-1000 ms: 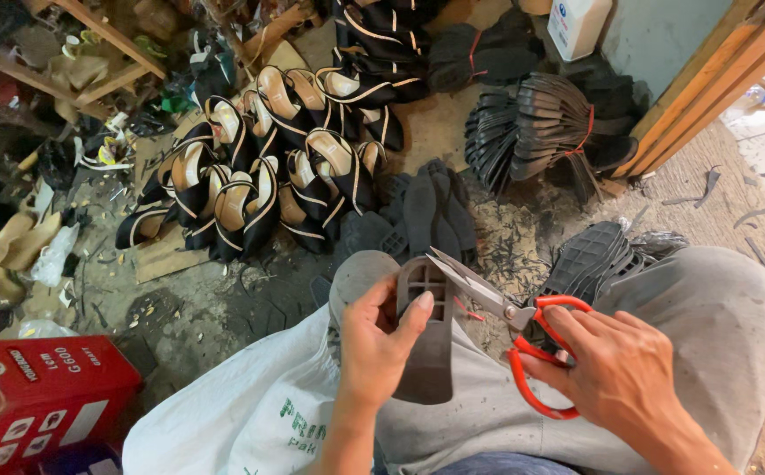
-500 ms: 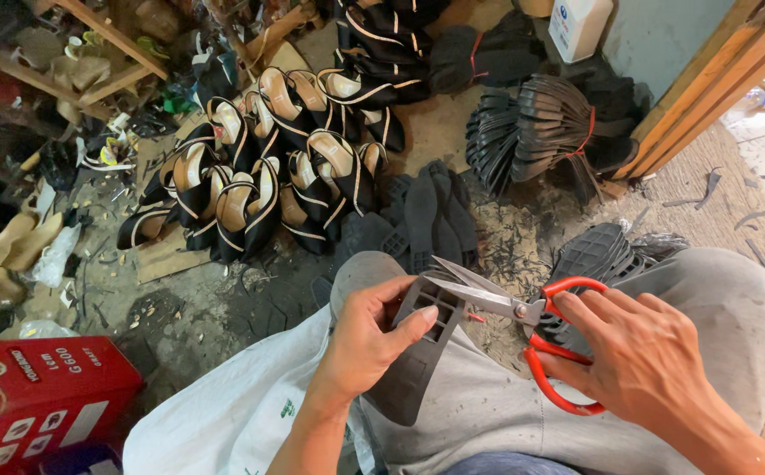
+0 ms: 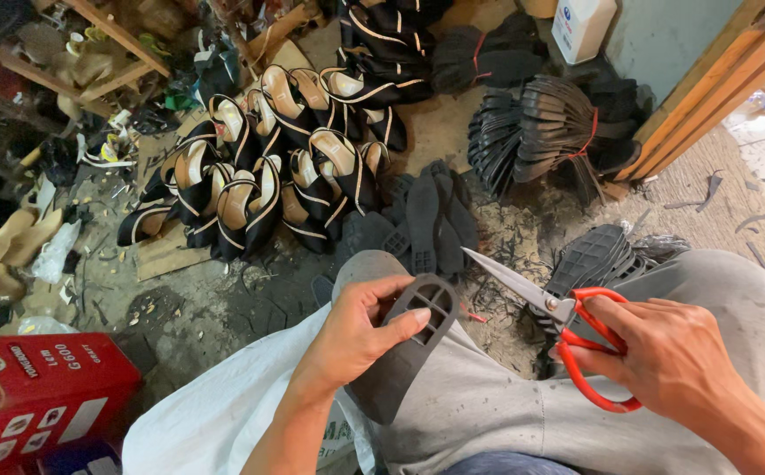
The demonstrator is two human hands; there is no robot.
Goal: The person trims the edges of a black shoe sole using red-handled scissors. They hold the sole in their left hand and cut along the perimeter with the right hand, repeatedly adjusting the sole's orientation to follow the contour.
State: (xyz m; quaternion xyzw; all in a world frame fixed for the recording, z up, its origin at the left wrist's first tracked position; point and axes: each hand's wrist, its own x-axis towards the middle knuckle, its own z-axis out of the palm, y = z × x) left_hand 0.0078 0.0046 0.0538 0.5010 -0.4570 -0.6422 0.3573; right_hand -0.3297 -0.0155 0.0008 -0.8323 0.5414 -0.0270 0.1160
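Sitting low at the far left is a red cardboard box (image 3: 35, 400) on the dusty floor (image 3: 197, 299), and past it a heap of black-and-tan shoe uppers (image 3: 268, 180) lies well apart from the worker's lap. Across the knees is a white woven sack (image 3: 215, 413), and over it the left hand (image 3: 356, 334) has its fingers (image 3: 395, 286) wrapped closed around a dark rubber sole (image 3: 409, 347), thumb across the ribbed heel end, the piece tilted up over the left knee. A pile of loose black soles (image 3: 426, 215) rests on the floor just beyond that knee. To the right, the right hand (image 3: 677, 361) grips red-handled scissors (image 3: 576, 339), fingers through the loops, blades nearly shut and pointing left toward the held sole without touching it. Behind them a tied bundle of black soles (image 3: 541, 127) fans out near the wooden door frame (image 3: 708, 84). From where I stand, the blade tip looks uncomfortably near the left thumb; a hurried snip could nick it, and the sole, held only at one end, might twist and spoil the cut
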